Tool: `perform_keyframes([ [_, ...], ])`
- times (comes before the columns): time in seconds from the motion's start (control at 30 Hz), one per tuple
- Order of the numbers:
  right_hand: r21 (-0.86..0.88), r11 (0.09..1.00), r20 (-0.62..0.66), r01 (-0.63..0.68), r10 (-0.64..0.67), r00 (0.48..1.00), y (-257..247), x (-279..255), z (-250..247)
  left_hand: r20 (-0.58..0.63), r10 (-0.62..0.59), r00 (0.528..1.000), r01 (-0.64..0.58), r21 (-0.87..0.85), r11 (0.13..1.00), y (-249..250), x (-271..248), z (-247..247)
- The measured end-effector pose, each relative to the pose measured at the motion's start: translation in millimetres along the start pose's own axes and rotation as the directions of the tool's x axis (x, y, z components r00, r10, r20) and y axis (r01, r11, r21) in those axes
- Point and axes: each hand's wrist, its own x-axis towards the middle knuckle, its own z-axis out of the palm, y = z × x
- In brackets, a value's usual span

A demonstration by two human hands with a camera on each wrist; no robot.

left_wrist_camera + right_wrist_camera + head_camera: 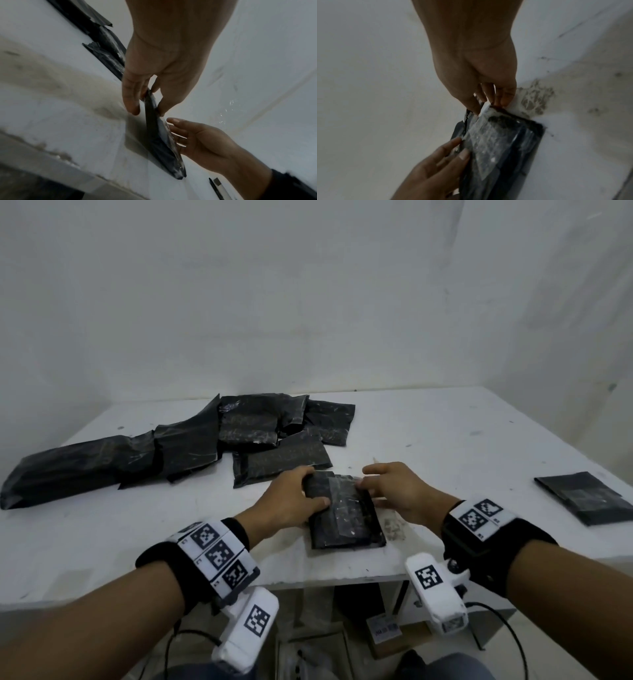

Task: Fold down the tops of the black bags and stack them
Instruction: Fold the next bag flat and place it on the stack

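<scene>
Glossy black plastic bags (342, 515), scuffed matt table (445, 440)

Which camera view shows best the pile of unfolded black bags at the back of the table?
The head view: the pile of unfolded black bags shows whole. The left wrist view catches only an edge; the right wrist view shows none.

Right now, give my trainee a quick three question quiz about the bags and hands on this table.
1. True or false: both hands touch the folded black bag.
2. Where is the finished bag stack: A at the table's right edge, B at its left edge, C under the table?
3. Fill in: the unfolded bags lie on the far ____ of the table.

Key: 1 true (left hand, right hand). 2 A. 3 left.
</scene>
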Motion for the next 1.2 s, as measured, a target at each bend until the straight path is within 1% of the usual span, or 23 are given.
perform_keyframes([
  [0.03,0.088,0.996,-0.012,-0.011,0.012,1.0,-0.2,-1.2,-0.6,-0.023,0.006,1.0,-0.007,-0.062,0.998,0.1,0.9,0.4],
  [0.1,0.218,0.976,-0.039,-0.001,0.01,0.999,-1.5,-4.2,-2.6,-0.067,0.034,0.997,-0.042,-0.129,0.991,-1.0,3.5,0.6],
  [0.2,0.288,0.956,-0.069,0.056,-0.037,0.997,-3.7,-11.8,-5.5,-0.083,0.065,0.994,-0.083,-0.236,0.968,0.5,4.6,-2.3],
  [0.23,0.282,0.956,-0.073,0.081,-0.063,0.995,-3.5,-14.9,-6.5,-0.08,0.075,0.994,-0.094,-0.268,0.959,1.2,4.0,-3.7],
  [0.3,0.214,0.969,-0.048,0.121,-0.114,0.992,-3.2,-24.3,-7.6,-0.064,0.086,0.994,-0.102,-0.324,0.94,2.5,3.4,-5.0],
  [0.37,0.149,0.979,0.027,0.139,-0.145,0.989,-1.0,-34.9,-10.5,-0.049,0.082,0.995,-0.094,-0.375,0.922,4.1,3.0,-4.5],
  [0.47,0.149,0.974,0.118,0.171,-0.189,0.975,3.9,-48.0,-20.2,-0.019,0.085,0.996,-0.085,-0.439,0.894,12.6,3.4,1.5],
  [0.53,0.133,0.971,0.114,0.2,-0.216,0.97,8.1,-52.3,-31.5,0.013,0.082,0.997,-0.066,-0.469,0.881,20.1,6.1,9.2],
  [0.63,0.093,0.973,0.096,0.212,-0.221,0.971,10.2,-61.1,-57.7,0.08,0.082,0.993,-0.033,-0.489,0.871,37.5,10.5,26.6],
  [0.77,0.073,0.971,0.049,0.226,-0.23,0.972,19.1,-74.3,-102.9,0.204,0.114,0.972,-0.005,-0.471,0.882,64.4,16.6,60.9],
  [0.83,0.107,0.969,-0.026,0.221,-0.22,0.975,28.0,-83.0,-125.5,0.25,0.12,0.961,0.002,-0.437,0.899,79.7,20.7,82.8],
  [0.9,0.131,0.973,-0.153,0.19,-0.17,0.974,41.7,-88.3,-145.3,0.286,0.123,0.95,-0.008,-0.375,0.927,94.9,26.4,105.5],
  [0.97,0.14,0.977,-0.304,0.163,-0.114,0.946,56.3,-91.9,-160.1,0.31,0.139,0.94,-0.049,-0.283,0.958,108.2,33.4,127.8],
  [1.03,0.165,0.977,-0.423,0.132,-0.051,0.905,69.3,-94.6,-169.9,0.358,0.178,0.917,-0.118,-0.184,0.976,121.3,39.8,148.7],
  [1.1,0.21,0.973,-0.466,0.1,0.009,0.885,77.7,-98.9,-176.0,0.427,0.225,0.876,-0.195,-0.113,0.974,134.1,42.6,167.2],
  [1.2,0.194,0.981,-0.441,0.015,0.074,0.895,83.7,-107.7,-184.7,0.495,0.281,0.822,-0.312,-0.02,0.95,148.7,45.3,187.0],
])
